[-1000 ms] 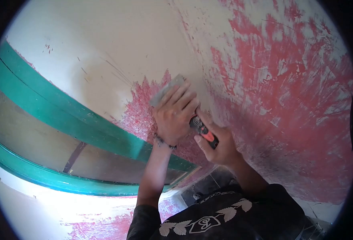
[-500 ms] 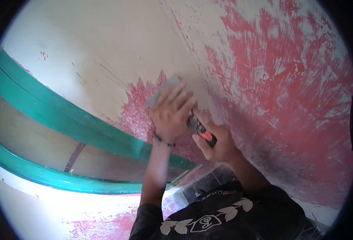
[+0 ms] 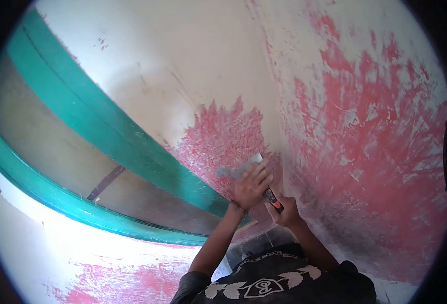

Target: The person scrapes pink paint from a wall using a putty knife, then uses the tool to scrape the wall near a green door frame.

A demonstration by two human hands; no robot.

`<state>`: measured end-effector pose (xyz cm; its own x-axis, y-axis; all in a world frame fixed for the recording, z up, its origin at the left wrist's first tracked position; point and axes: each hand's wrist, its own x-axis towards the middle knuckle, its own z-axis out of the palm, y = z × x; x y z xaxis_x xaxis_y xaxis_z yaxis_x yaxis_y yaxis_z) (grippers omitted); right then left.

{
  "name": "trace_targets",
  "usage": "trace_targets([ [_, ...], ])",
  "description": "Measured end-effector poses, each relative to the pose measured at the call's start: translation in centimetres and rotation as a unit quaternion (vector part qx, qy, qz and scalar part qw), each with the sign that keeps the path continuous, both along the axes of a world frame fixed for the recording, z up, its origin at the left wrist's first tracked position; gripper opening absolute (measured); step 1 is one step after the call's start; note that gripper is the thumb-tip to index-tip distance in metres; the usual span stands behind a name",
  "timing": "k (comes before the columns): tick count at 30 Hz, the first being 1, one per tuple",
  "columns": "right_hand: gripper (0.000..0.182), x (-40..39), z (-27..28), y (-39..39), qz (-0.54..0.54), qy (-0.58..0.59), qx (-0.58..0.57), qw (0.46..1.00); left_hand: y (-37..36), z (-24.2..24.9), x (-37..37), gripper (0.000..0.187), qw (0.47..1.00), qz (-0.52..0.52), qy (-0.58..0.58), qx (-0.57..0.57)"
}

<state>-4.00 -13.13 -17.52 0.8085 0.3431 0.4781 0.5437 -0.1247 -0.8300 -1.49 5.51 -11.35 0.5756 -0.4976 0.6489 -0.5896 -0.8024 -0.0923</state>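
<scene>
A paint scraper (image 3: pixel 248 163) with a wide metal blade lies against the wall, over a rough red patch (image 3: pixel 221 134) where pale covering has come off. The fingers of my left hand (image 3: pixel 254 183), with a dark bracelet at the wrist, are pressed together over the back of the blade. Lower down, my right hand (image 3: pixel 285 212) is closed around the black and orange handle (image 3: pixel 274 200). Grey residue (image 3: pixel 227 173) shows at the blade's left end. My left palm hides the neck of the scraper.
A green frame (image 3: pixel 127 137) curves past on the left, around a brownish panel (image 3: pixel 56 131) with a dark strip. The adjoining wall (image 3: pixel 365 147) on the right is red with pale streaks. Smooth off-white wall (image 3: pixel 172 45) extends above the red patch.
Both hands and the scraper have moved down the wall toward my body, uncovering more of the red patch. The camera view has shifted and tilted. Both hands keep their hold.
</scene>
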Motion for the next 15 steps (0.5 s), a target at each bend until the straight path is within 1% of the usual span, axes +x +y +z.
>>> trace_targets([
  [1, 0.058, 0.3, -2.1, -0.1, -0.005, -0.01, -0.003, 1.0, 0.0, -1.7, 0.1, 0.033, 1.0, -0.005, 0.001, 0.001],
  [3, 0.058, 0.2, -6.1, -0.2, -0.02, -0.022, -0.01, 0.999, 0.0, -6.2, 0.4, 0.034, 0.999, -0.018, 0.048, 0.004],
  [5, 0.057, -0.9, -8.2, -0.5, -0.063, -0.031, -0.022, 0.997, -1.0, -8.4, -0.2, 0.035, 0.994, -0.029, 0.106, 0.003],
  [7, 0.056, -1.9, -10.4, -0.6, -0.106, -0.014, -0.035, 0.994, -1.8, -9.1, -1.0, 0.035, 0.985, -0.04, 0.168, 0.006],
  [10, 0.056, -4.4, -14.7, -1.0, -0.168, 0.054, -0.042, 0.983, -3.2, -8.2, -4.4, 0.035, 0.954, -0.052, 0.241, -0.169],
  [12, 0.056, -5.5, -16.8, -0.9, -0.21, 0.103, -0.027, 0.972, -3.0, -8.5, -6.0, 0.033, 0.942, -0.057, 0.21, -0.253],
  [13, 0.055, -6.5, -15.7, -1.1, -0.216, 0.137, -0.032, 0.966, -2.8, -9.0, -7.1, 0.033, 0.933, -0.057, 0.196, -0.295],
  [14, 0.054, -7.0, -13.8, -1.1, -0.224, 0.168, -0.035, 0.959, -2.4, -10.1, -8.2, 0.031, 0.907, -0.03, 0.245, -0.342],
  [15, 0.051, -7.3, -13.0, -0.8, -0.237, 0.128, -0.013, 0.963, -1.9, -11.6, -8.8, 0.03, 0.876, -0.004, 0.29, -0.384],
])
